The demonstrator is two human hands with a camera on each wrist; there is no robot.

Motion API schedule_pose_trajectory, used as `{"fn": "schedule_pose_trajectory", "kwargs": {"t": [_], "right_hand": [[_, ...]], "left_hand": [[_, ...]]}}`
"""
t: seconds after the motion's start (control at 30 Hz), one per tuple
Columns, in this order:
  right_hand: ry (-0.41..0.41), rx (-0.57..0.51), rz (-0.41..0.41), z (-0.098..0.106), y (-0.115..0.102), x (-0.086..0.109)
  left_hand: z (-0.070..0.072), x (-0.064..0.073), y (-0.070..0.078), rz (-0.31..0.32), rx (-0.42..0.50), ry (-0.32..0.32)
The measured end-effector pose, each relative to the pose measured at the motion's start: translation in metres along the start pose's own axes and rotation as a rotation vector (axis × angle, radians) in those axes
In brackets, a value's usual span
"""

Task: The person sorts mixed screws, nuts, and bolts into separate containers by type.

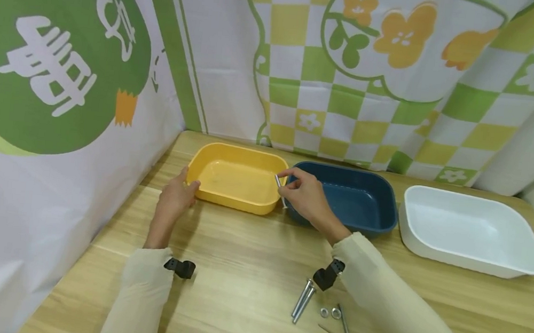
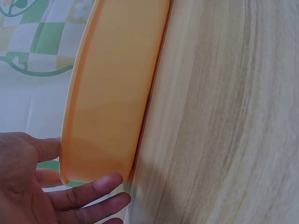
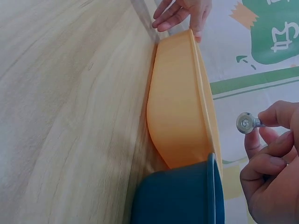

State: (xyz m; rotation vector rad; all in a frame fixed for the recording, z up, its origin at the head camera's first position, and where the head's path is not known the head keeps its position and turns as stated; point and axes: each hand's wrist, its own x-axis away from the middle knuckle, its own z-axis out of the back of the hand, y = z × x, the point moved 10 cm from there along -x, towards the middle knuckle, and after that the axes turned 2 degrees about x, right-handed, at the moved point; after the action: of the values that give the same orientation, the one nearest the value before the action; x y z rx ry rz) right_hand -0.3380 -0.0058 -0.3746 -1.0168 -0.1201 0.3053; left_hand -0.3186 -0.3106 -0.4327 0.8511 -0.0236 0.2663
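Okay, bolt (image 1: pixel 277 180) is in the right hand (image 1: pixel 306 194): narrow grip, thumb against fingertips, up above the rims where the yellow tray (image 1: pixel 239 205) meets the blue tray (image 1: pixel 350 206). Socket head points back toward the person. Left hand (image 1: pixel 175 200): grip spread round the yellow tray's left end, fingers mostly straight, touching it.

Handling, my read: bolt is metal, stiff, fairly light, not fragile, smooth enough to roll or slip. Take it mid-shank, or just under the head so that acts as a stop. Trays look like light plastic, slight flex; hold by the rim, may skid if bumped.

Containers: three in a row on the tabletop (image 1: pixel 237 271). Yellow: faint mark on its floor, can't resolve it. Blue: partly behind the hand, visible part is bare floor. White tray (image 1: pixel 456 257): only floor and walls showing. Loose outside: three bolts (image 1: pixel 346 328), two nuts (image 1: pixel 336 313), some thin fasteners (image 1: pixel 327 330).
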Motion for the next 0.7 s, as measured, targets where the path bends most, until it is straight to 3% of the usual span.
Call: {"fn": "schedule_pose_trajectory", "kwargs": {"t": [0.3, 0.7], "right_hand": [[0.06, -0.029, -0.024, -0.008, -0.002, -0.016], [0.099, 0.027, -0.056, -0.018, 0.0, -0.029]], "left_hand": [[-0.001, 0.0, -0.001, 0.011, 0.008, -0.011], [0.001, 0.001, -0.001, -0.032, 0.01, 0.03]]}}
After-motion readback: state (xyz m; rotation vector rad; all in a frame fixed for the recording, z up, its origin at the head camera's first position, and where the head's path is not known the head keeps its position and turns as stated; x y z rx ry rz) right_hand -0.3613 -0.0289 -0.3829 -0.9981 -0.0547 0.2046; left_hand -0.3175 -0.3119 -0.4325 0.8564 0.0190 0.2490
